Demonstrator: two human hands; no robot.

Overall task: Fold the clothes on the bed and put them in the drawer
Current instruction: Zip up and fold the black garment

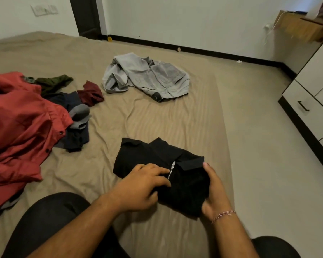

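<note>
A folded black garment (149, 159) with a silver zip and a collar lies on the tan bed sheet (166, 118) in front of me. My left hand (140, 187) rests on its near left part, fingers curled over the fabric beside the zip. My right hand (214, 190) grips the garment's right edge, thumb on top by the collar. A crumpled grey shirt (147, 77) lies further back on the bed. A red shirt (21, 123) is heaped at the left, with several small dark, maroon, green and grey pieces (78, 112) beside it.
A white cabinet with a drawer and black handle (304, 107) stands on the floor at the right. A wooden desk (302, 27) is in the far right corner. My knees, in dark trousers (50, 224), are at the bottom of the view.
</note>
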